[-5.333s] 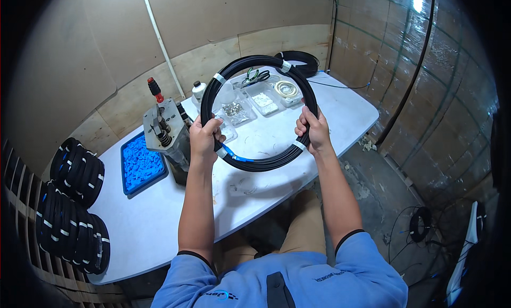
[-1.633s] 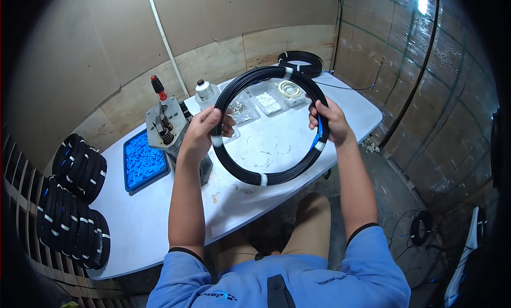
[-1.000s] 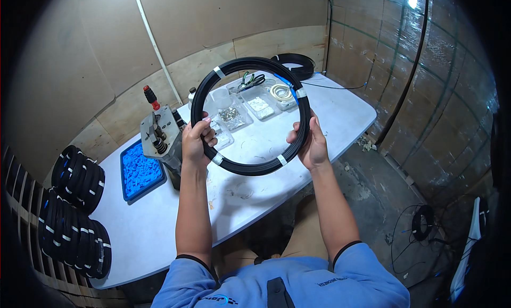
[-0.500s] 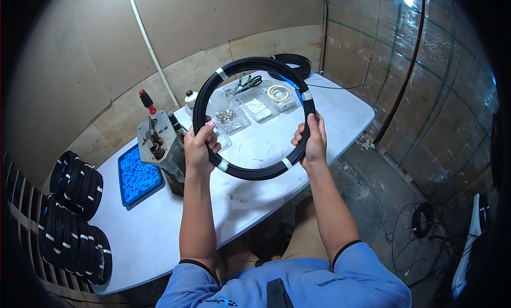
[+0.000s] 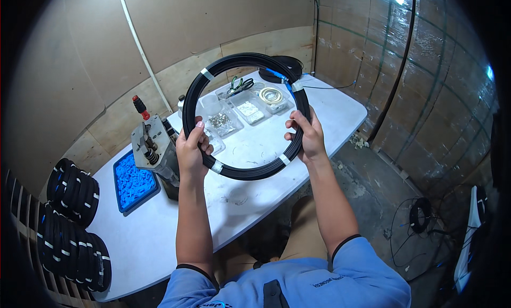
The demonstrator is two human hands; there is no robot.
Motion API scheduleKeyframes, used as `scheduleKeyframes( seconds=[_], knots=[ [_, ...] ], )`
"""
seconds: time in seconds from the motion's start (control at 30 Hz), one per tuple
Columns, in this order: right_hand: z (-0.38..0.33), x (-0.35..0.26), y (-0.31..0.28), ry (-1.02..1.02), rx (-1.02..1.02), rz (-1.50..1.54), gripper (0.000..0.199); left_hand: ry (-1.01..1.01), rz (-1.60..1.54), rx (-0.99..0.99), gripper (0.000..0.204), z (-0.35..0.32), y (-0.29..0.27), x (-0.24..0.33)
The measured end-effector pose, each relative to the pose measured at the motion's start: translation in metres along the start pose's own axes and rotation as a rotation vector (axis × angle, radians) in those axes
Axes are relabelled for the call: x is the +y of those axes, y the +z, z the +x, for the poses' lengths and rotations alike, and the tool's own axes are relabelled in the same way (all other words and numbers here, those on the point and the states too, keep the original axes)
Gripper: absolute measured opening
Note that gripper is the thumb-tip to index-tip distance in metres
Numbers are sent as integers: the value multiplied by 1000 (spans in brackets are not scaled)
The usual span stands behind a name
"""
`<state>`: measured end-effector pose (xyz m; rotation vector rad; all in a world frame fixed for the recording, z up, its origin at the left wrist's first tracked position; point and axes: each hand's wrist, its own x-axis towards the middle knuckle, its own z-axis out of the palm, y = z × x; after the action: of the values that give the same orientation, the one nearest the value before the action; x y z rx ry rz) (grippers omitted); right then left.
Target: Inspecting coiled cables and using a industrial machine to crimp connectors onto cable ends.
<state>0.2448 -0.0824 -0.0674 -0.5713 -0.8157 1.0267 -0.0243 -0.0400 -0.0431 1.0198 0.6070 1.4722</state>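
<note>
upright, black cable coil (image 5: 245, 60) banded with white tape, left hand (image 5: 190, 151) and right hand (image 5: 307, 138) gripping its sides

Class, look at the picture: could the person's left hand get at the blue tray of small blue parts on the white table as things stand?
Probably not at once: the left hand is closed on the black coiled cable ring. The blue tray lies open just left of it, nothing covering it, so freeing the hand should suffice.

- White counter (image 5: 298, 148).
- Left: blue tray (image 5: 133, 181) of small blue pieces, grey metal press (image 5: 154, 148) just right of it.
- Far: clear boxes (image 5: 234, 114), scissors (image 5: 240, 85), black cable spool (image 5: 285, 68).
- Left edge: black coils (image 5: 72, 188).
</note>
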Motion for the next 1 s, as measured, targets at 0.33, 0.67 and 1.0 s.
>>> scheduleKeyframes(
  seconds=[0.33,0.67,1.0],
  knots=[
    [8,1,-30,-6,-78,86,41,28,93,-257,47,-7,-24,2],
    [65,-69,-23,331,-702,-455,58,-164,474,-501,57,-13,22,27],
    [67,-93,2,344,-764,-741,58,-167,561,-356,40,-23,19,-2]
  ],
)
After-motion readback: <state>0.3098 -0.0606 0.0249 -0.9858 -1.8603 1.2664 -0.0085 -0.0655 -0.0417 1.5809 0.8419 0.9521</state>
